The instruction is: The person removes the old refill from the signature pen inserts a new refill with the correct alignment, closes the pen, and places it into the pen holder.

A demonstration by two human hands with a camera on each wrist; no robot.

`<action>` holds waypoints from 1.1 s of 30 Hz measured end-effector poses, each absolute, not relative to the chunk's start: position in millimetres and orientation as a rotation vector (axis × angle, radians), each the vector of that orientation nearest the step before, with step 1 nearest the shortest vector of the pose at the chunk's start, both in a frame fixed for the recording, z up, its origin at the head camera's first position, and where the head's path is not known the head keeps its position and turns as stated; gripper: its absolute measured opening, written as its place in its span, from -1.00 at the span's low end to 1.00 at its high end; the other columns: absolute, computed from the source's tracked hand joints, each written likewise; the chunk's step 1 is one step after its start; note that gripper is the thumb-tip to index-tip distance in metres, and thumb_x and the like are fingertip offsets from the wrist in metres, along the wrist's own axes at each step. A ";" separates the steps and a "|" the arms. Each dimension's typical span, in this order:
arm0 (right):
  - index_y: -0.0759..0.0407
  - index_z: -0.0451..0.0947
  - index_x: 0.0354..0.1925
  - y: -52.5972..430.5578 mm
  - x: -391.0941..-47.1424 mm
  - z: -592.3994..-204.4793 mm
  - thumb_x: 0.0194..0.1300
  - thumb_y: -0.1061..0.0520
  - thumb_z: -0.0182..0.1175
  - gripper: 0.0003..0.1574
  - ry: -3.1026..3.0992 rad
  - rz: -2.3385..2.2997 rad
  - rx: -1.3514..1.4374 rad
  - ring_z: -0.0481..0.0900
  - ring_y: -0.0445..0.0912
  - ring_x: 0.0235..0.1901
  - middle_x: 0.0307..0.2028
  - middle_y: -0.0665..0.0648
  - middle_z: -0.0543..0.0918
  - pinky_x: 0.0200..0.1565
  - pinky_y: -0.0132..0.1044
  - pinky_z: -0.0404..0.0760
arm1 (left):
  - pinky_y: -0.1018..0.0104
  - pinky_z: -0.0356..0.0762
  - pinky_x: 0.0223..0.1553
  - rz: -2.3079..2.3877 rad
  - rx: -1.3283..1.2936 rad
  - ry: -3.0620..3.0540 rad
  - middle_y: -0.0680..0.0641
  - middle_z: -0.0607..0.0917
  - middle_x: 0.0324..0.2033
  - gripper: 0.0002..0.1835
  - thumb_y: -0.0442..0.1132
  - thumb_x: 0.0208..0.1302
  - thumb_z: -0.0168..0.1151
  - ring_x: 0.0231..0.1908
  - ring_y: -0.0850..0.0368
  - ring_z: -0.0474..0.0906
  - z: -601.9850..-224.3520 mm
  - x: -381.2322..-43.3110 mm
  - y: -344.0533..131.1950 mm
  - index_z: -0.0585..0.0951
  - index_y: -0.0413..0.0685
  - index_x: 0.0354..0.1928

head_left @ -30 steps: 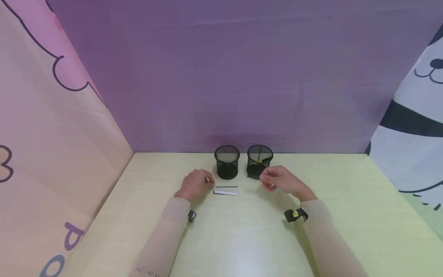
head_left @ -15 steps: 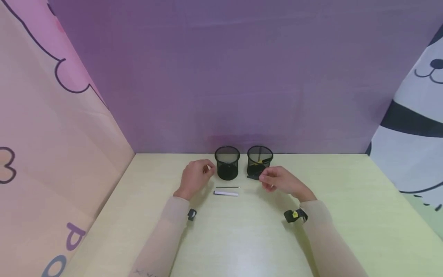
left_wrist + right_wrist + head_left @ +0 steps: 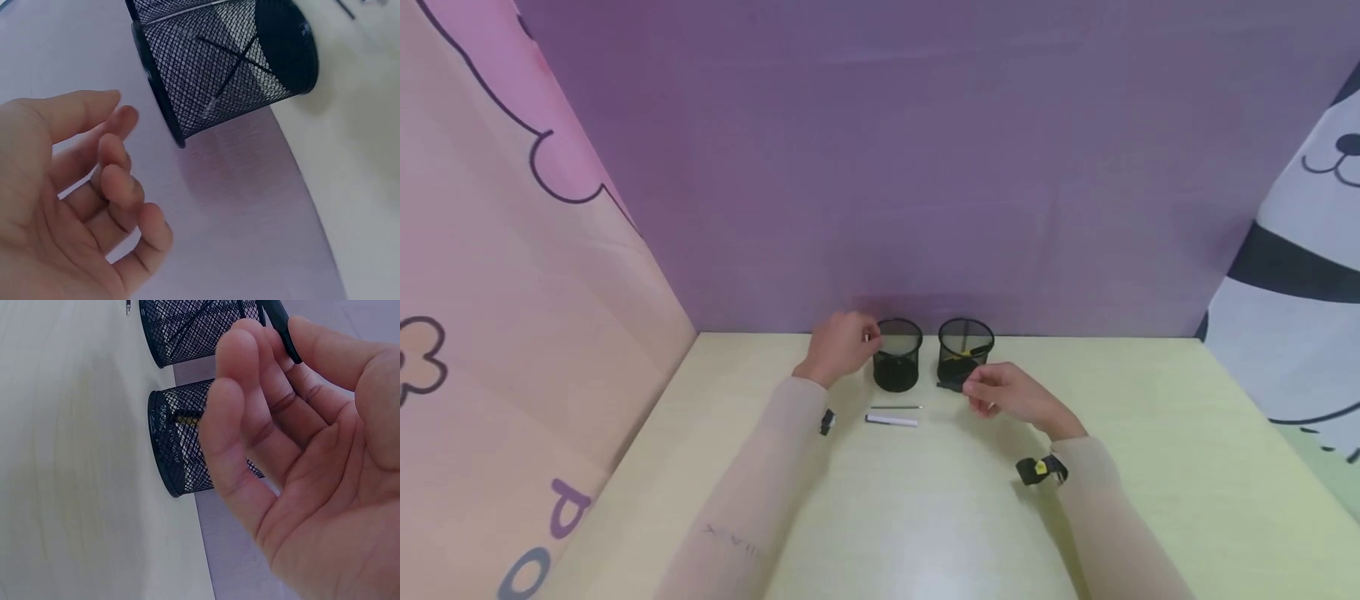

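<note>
My left hand (image 3: pixel 842 348) is at the left side of the rim of the left black mesh pen cup (image 3: pixel 896 367). In the left wrist view its fingers (image 3: pixel 156 231) are loosely bent, with nothing visible between them. Thin dark crossing lines show through that cup's mesh. My right hand (image 3: pixel 1018 396) pinches a short black tapered pen-like piece (image 3: pixel 284 331) between thumb and fingertips, in front of the right mesh cup (image 3: pixel 966 342). A thin pen refill (image 3: pixel 895 407) and a white pen barrel (image 3: pixel 891 421) with a dark end lie on the table between the hands.
The pale table (image 3: pixel 917 508) ends at a purple backdrop (image 3: pixel 880 167) close behind both cups. A yellow and black item (image 3: pixel 967 353) is inside the right cup. Printed cloth walls stand at both sides.
My left hand has moved up and away from beside the refill and white barrel to the left cup's rim. The right hand stays in place, still holding the black piece.
</note>
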State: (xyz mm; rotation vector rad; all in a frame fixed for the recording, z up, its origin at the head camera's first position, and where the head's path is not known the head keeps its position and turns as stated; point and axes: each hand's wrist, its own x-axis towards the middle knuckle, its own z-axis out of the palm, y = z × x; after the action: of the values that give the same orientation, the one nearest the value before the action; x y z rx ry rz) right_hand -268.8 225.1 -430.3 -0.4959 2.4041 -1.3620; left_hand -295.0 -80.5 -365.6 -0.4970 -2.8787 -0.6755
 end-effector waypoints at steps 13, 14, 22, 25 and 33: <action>0.42 0.56 -0.07 223.3 -267.9 -431.6 0.54 -0.01 0.15 -0.56 2.405 -1.358 -0.536 0.63 -0.03 -0.32 -0.36 0.16 0.68 -0.17 -0.15 0.71 | 0.16 0.67 -0.15 -0.549 -0.409 -3.118 0.00 0.80 -0.25 -0.93 -0.24 0.27 0.42 -0.23 0.08 0.66 -343.6 -324.3 -63.7 0.80 -0.03 -0.24; 0.42 0.56 -0.07 223.3 -268.0 -431.3 0.54 -0.01 0.15 -0.55 2.406 -1.357 -0.536 0.62 -0.03 -0.32 -0.36 0.16 0.68 -0.17 -0.15 0.71 | 0.17 0.67 -0.18 -0.506 -0.408 -3.125 0.00 0.79 -0.28 -0.95 -0.25 0.26 0.42 -0.27 0.09 0.64 -342.6 -325.5 -61.7 0.80 -0.03 -0.29; 0.41 0.57 -0.04 224.5 -270.0 -430.5 0.55 -0.01 0.15 -0.57 2.409 -1.352 -0.528 0.65 -0.03 -0.30 -0.35 0.16 0.68 -0.14 -0.12 0.73 | 0.21 0.60 -0.43 -0.141 -0.336 -3.141 0.02 0.71 -0.46 -0.83 -0.30 0.26 0.31 -0.47 0.13 0.52 -343.2 -329.5 -42.6 0.66 -0.01 -0.51; 0.40 0.57 -0.04 225.3 -270.3 -430.7 0.54 -0.01 0.15 -0.57 2.412 -1.353 -0.524 0.65 -0.04 -0.30 -0.35 0.16 0.69 -0.15 -0.13 0.73 | 0.18 0.65 -0.39 -0.064 -0.321 -3.134 -0.01 0.76 -0.41 -0.83 -0.30 0.31 0.24 -0.44 0.13 0.56 -346.5 -329.7 -37.9 0.70 -0.03 -0.46; 0.41 0.56 -0.05 225.6 -269.0 -430.6 0.54 -0.02 0.16 -0.55 2.397 -1.370 -0.553 0.63 -0.04 -0.31 -0.35 0.15 0.68 -0.17 -0.17 0.71 | 0.13 0.68 -0.27 0.017 -0.237 -3.139 -0.03 0.76 -0.35 -0.85 -0.25 0.37 0.23 -0.31 0.08 0.63 -359.4 -334.5 -36.0 0.74 -0.04 -0.34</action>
State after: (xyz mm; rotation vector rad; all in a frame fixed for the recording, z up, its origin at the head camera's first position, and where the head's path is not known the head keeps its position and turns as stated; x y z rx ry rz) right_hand -269.0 225.6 -430.6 -0.5527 2.3974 -1.3697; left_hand -334.5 -36.0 -359.4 -0.2367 -3.1385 0.0168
